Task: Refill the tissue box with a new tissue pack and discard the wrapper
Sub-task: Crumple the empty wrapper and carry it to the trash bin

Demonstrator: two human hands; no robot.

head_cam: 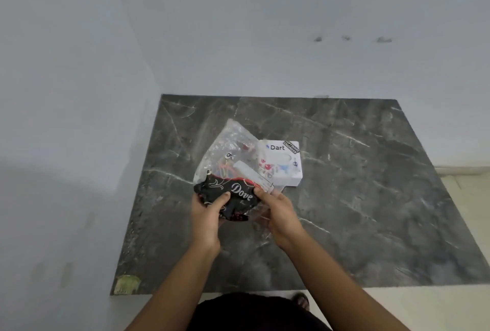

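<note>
Clearly thin, crinkly plastic wrapper [233, 171] — light, limp, slippery, held just above the dark marble desk [371, 198], partly overlapping the white tissue box [285, 169] behind. Pinched at its near dark end by left hand [208, 218] and right hand [278, 214], fingers closed on film — best bunched, not pulled.

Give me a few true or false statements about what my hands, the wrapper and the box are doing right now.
1. Both hands grip the wrapper. True: the left hand and the right hand hold the wrapper.
2. The white box sits on the dark marble slab. True.
3. The box is to the left of the wrapper. False: it is to its right, partly behind it.
4. The wrapper lies flat on the floor, untouched. False: it is held up in both hands.
</note>
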